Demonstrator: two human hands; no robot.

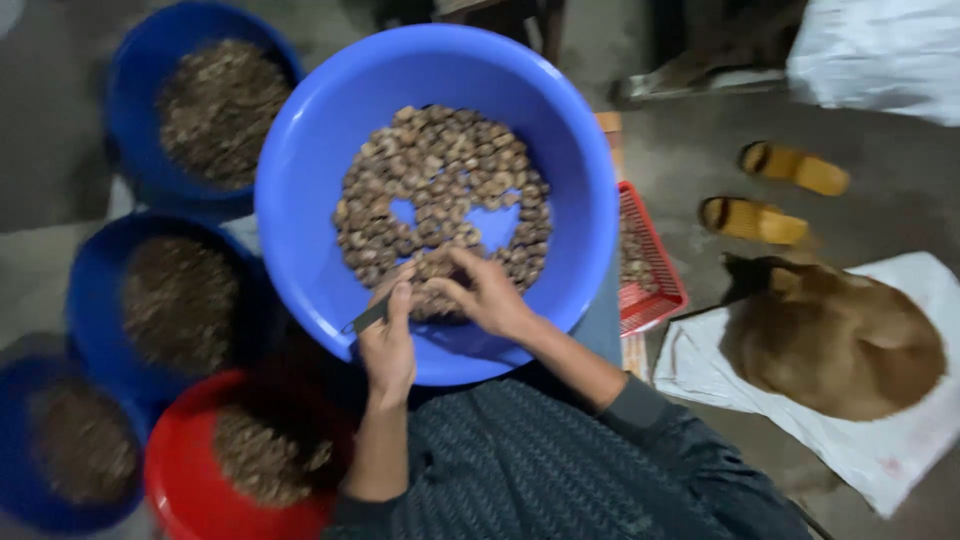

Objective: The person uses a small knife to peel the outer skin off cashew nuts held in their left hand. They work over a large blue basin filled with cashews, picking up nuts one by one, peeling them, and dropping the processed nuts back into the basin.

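Left hand [388, 345] grip pinching a small knife [367, 318], right hand [487, 295] grip pinching nuts [440, 190], pile at twelve o'clock in blue basin [310, 150]

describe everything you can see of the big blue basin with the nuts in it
The big round blue plastic basin sits tilted on the person's lap, smooth and glossy. A patchy layer of small brown nuts covers its bottom, with blue showing through. The left hand, holding a small dark tool, rests at its near rim; the right hand reaches into the nuts.
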